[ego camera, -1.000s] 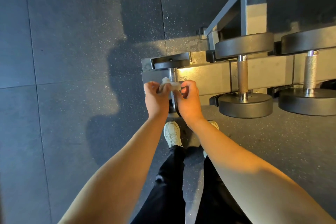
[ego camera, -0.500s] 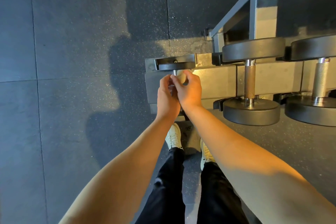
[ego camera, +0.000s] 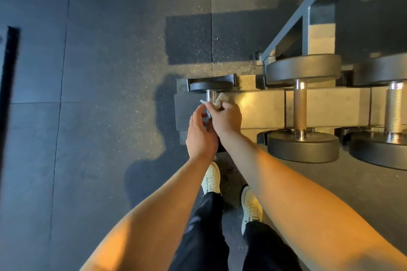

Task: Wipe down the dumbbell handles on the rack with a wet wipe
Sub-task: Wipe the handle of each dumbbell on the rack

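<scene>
Small dumbbell (ego camera: 210,87) lay in the cradle at the left end of the rack (ego camera: 259,110), its handle (ego camera: 211,95) running 12 to 6, so both hands could reach it from 6 o'clock. The wet wipe (ego camera: 219,99) was folded round the far part of the handle, with white corners sticking out at 9 and 2 o'clock of the bar. The right hand (ego camera: 226,120) curled over the bar from 3 o'clock and pinched the wipe against the metal; judged to be the working grip for rubbing along the bar. The left hand (ego camera: 201,136) lay at 9 o'clock against the right, fingers loosely bent toward the bar. Whether it held the bar or the wipe could not be told. Bigger dumbbells (ego camera: 300,108) sat at 3 o'clock, handles bare.
</scene>
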{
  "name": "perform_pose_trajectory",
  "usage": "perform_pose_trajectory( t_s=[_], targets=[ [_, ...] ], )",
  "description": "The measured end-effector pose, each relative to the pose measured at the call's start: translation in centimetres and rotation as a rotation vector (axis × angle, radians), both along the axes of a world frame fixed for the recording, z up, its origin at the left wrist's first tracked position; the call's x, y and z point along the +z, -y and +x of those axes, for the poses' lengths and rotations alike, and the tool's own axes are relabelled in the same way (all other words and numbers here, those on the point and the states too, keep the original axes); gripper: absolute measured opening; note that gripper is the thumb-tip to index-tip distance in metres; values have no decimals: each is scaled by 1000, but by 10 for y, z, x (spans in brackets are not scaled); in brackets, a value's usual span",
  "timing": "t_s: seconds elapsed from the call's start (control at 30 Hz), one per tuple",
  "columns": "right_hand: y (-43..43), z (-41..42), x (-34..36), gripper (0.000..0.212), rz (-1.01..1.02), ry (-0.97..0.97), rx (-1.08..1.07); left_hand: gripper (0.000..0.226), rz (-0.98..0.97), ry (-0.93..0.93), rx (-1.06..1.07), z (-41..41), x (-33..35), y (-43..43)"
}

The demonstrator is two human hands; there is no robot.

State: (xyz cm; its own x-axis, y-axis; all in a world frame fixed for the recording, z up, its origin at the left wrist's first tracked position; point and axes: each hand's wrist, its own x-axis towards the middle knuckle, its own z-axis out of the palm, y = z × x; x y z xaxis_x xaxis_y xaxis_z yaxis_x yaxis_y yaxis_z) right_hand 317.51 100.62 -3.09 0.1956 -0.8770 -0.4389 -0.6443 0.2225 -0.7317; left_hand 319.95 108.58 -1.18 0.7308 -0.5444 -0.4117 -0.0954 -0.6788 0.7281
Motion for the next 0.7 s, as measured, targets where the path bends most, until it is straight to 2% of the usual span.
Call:
perform_pose_trajectory(
  t_s=[0.13, 0.2, 0.3, 0.4, 0.7],
  targets=[
    [17, 14, 3, 31, 101, 42, -9, 48, 38, -1, 19, -2, 0, 0],
    [22, 16, 5, 37, 139, 45, -7, 49, 43, 31, 6, -4, -1, 0],
    [15, 3, 2, 42, 128, -14, 59, 48, 56, 68, -11, -6, 1, 0],
    [4, -12, -5, 35, 143, -52, 115, 48, 72, 124, -47, -9, 3, 0],
    [30, 11, 2, 43, 206, 106, 65, 51, 101, 93, -18, -7, 1, 2]
  ],
)
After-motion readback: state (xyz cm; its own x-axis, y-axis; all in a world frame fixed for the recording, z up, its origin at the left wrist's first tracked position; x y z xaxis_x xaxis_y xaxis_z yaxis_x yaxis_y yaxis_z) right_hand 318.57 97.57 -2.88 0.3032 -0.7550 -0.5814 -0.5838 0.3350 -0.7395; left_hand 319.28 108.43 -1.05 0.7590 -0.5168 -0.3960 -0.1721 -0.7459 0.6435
